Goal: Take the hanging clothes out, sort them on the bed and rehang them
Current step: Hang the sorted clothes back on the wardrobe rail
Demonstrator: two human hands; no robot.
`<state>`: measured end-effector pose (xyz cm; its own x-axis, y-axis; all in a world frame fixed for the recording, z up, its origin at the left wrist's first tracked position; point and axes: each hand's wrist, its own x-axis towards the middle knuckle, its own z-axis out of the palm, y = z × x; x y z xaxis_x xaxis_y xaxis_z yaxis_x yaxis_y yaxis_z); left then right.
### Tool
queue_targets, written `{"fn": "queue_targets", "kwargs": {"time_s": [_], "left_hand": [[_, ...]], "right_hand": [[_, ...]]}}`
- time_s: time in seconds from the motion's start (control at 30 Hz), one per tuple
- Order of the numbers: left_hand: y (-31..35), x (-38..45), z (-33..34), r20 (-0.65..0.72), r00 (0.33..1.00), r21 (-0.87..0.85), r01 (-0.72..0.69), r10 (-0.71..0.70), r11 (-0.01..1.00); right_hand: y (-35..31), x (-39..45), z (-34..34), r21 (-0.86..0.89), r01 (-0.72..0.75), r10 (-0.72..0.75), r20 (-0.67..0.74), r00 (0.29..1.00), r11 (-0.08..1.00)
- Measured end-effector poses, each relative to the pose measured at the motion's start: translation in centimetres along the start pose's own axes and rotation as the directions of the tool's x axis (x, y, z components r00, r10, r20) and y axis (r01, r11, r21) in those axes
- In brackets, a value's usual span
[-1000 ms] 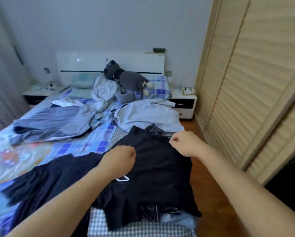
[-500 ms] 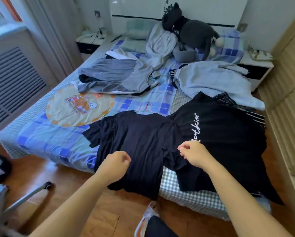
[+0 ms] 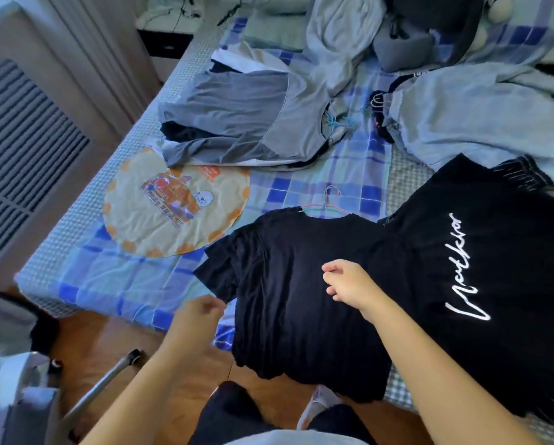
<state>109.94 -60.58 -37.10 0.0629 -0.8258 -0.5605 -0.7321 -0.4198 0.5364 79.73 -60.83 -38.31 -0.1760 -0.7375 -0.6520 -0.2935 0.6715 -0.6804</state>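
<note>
We log the bed [image 3: 131,284] first: its checked blue sheet carries every garment, so the sorting step looks to be in hand, with rehanging not yet begun. Toward the head end lie a grey shirt pile [image 3: 253,120] near the left edge and a pale blue garment [image 3: 481,123] toward the right edge, each with hanger hooks showing at the collar. At the foot edge on the right lies a black lettered shirt [image 3: 481,252]; just beside it, overlapping its sleeve, a plain black shirt [image 3: 295,284] hangs partly over the foot edge, with a thin hanger [image 3: 325,205] still in its neck. A round printed patch [image 3: 176,200] sits on the sheet near the foot-left corner. Our right hand [image 3: 349,284] hovers over the plain black shirt, fingers loosely curled, grasping nothing we can see. Our left hand [image 3: 195,316] is clenched at that shirt's left sleeve; whether it pinches the cloth we cannot tell. In our judgement, the next move calls for squaring this shirt fully onto the mattress, then lifting it by the hanger hook.
</note>
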Motion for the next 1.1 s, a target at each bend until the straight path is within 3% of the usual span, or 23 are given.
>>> {"fn": "queue_targets", "kwargs": {"time_s": [0.17,0.33,0.47,0.63,0.73,0.87,0.93,1.0,1.07,1.1], "left_hand": [[0.6,11.5,2.3,0.268,0.957,0.158,-0.154,0.108,0.975],[1.6,22.7,2.6,0.552,0.823,0.340,-0.370,0.135,0.864],[2.3,31.3,2.6,0.559,0.803,0.436,-0.497,0.207,0.750],[5.5,39.5,6.8,0.447,0.797,0.391,-0.582,0.405,0.713],[6.1,44.8,11.9,0.436,0.727,0.391,-0.684,0.531,0.615],[7.1,47.9,15.7,0.476,0.672,0.480,-0.739,0.568,0.473],[8.0,48.4,15.9,0.485,0.708,0.459,-0.706,0.513,0.540],[9.5,48.1,15.3,0.499,0.774,0.353,-0.592,0.390,0.725],[10.7,46.8,14.1,0.503,0.798,0.198,-0.481,0.333,0.854],[11.0,45.8,13.2,0.512,0.775,0.145,-0.503,0.370,0.852]], "right_hand": [[0.2,5.4,0.8,0.115,-0.138,0.157,-0.174,0.972,0.984],[1.8,11.7,5.0,0.129,-0.295,0.318,-0.244,0.916,0.947],[3.0,18.8,9.6,-0.057,-0.360,0.320,-0.346,0.882,0.931],[7.3,24.6,13.8,-0.394,-0.522,0.417,-0.325,0.849,0.756],[8.7,27.6,13.3,-0.394,-0.568,0.490,-0.289,0.823,0.723],[9.3,27.4,13.1,-0.398,-0.569,0.504,-0.265,0.822,0.720],[9.2,27.0,13.1,-0.375,-0.560,0.499,-0.255,0.828,0.738],[8.3,26.5,12.6,-0.283,-0.557,0.508,-0.232,0.830,0.781],[6.5,25.3,11.8,-0.075,-0.545,0.512,-0.256,0.820,0.835],[5.3,24.4,11.8,0.063,-0.504,0.499,-0.288,0.817,0.861]]}}
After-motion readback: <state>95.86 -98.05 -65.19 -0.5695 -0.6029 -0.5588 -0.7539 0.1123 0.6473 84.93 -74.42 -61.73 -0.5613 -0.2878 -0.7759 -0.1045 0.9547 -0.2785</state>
